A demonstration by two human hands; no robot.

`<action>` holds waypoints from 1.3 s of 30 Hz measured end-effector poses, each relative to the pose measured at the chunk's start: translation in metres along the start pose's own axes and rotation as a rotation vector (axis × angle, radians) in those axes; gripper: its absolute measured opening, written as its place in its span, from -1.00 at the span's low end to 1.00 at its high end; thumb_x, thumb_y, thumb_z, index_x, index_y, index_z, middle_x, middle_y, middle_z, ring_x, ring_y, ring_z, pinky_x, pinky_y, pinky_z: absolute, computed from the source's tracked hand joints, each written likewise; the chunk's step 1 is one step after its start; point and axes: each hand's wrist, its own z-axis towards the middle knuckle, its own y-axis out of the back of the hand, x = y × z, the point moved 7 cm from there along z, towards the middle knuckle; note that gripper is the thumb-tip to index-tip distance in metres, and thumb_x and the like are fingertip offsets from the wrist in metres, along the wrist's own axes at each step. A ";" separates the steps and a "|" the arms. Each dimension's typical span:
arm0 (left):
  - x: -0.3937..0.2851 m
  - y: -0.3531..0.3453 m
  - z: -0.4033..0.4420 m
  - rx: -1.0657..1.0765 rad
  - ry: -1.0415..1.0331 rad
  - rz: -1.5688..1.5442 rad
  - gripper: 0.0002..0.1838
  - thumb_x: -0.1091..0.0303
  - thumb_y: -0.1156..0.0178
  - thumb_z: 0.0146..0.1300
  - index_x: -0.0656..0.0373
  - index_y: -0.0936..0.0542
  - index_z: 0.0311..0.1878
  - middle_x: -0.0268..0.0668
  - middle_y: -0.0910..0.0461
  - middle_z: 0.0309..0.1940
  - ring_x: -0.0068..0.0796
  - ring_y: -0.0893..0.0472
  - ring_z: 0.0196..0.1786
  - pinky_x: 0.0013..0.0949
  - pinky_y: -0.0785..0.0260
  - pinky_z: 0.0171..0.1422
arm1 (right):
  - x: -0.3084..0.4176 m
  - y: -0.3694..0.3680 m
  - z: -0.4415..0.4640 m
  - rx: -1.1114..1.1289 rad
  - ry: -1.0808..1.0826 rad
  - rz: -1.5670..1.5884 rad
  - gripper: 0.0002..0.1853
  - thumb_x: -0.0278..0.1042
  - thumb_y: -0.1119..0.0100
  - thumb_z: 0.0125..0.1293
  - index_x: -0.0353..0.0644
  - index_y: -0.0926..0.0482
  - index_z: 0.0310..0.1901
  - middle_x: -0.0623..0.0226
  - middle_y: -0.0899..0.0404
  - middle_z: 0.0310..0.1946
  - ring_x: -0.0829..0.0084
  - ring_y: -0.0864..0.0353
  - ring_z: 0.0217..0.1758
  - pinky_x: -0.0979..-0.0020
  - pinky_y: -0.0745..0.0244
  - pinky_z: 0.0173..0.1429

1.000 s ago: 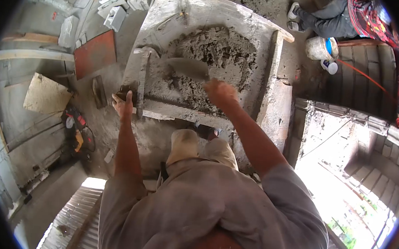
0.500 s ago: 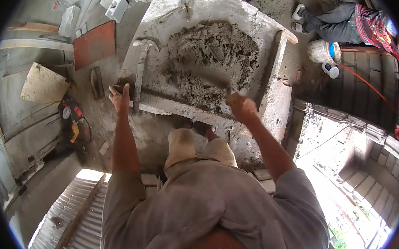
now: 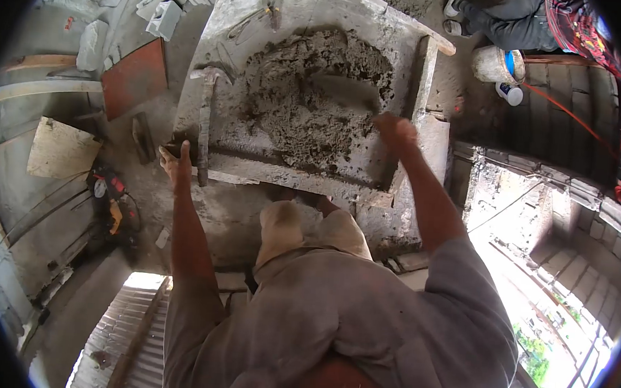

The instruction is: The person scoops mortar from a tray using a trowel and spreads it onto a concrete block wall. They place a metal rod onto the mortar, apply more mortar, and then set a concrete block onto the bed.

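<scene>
My right hand [image 3: 398, 134] is closed around the handle of a trowel [image 3: 346, 92], whose blurred blade lies over the wet mortar [image 3: 308, 123]. The mortar is spread in a rough heap on a low mixing board [image 3: 195, 101]. At the board's near left corner is my left hand [image 3: 176, 161], its thumb raised and its fingers curled about a dark flat thing I cannot make out. Just right of that hand, a hammer [image 3: 205, 120] lies along the board's left side. Pliers [image 3: 273, 10] rest near the far edge.
Hollow blocks [image 3: 164, 19] and a red-brown panel [image 3: 134, 78] are on the left. A corded power tool [image 3: 114, 210] lies on the floor below. At right are a bucket [image 3: 495, 65], a white tub [image 3: 510, 94] and another person's legs [image 3: 506, 24].
My right hand has moved forward and to the right, carrying the trowel blade across the mortar. My left hand stays at the board's corner. The whole view has shifted slightly.
</scene>
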 end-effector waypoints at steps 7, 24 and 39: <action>0.010 -0.001 0.009 -0.067 -0.065 0.021 0.29 -0.53 -0.19 0.02 0.22 0.10 0.56 0.21 0.08 0.48 0.25 -0.05 0.50 0.15 -0.14 0.44 | -0.053 0.122 -0.043 -0.111 -0.436 0.447 -0.65 0.00 0.07 0.44 -0.04 -0.60 -0.07 0.04 -0.65 -0.15 -0.04 -0.65 -0.09 -0.01 -0.56 -0.08; 0.000 0.000 0.006 -0.016 -0.090 0.016 0.27 -0.49 -0.21 0.05 0.14 0.15 0.57 0.24 0.11 0.48 0.31 -0.07 0.48 0.16 -0.20 0.41 | 0.006 0.116 -0.087 -0.186 -0.476 0.609 -0.81 -0.20 -0.06 0.34 0.02 -0.65 -0.16 0.17 -0.66 -0.20 0.07 -0.67 -0.11 0.15 -0.61 -0.10; 0.004 0.001 0.009 0.027 -0.118 0.045 0.30 -0.54 -0.16 0.04 0.17 0.18 0.57 0.28 0.16 0.48 0.35 0.00 0.49 0.20 -0.16 0.41 | 0.144 0.100 -0.001 0.231 -0.413 1.657 -0.59 -0.02 0.03 0.43 -0.21 -0.51 -0.40 0.30 -0.45 -0.71 0.47 -0.39 -0.70 0.32 -0.34 -0.55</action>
